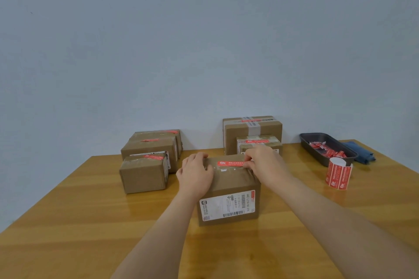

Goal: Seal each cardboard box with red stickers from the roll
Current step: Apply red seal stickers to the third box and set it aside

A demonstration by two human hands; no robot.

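A cardboard box [229,190] with a white shipping label on its near face stands in the middle of the table. A red sticker [229,163] lies across its top along the far edge. My left hand [196,173] rests flat on the box's top left, fingers curled over the far edge. My right hand [263,163] presses its fingertips on the right end of the sticker. The sticker roll [338,173] stands upright at the right, a loose white tab at its top.
Three stickered boxes [145,174] are grouped at the back left. Two more boxes [251,129] stand behind my right hand against the wall. A dark tray [317,154] holding crumpled red scraps and a blue cloth [362,154] sit at the far right on the wooden table [90,222].
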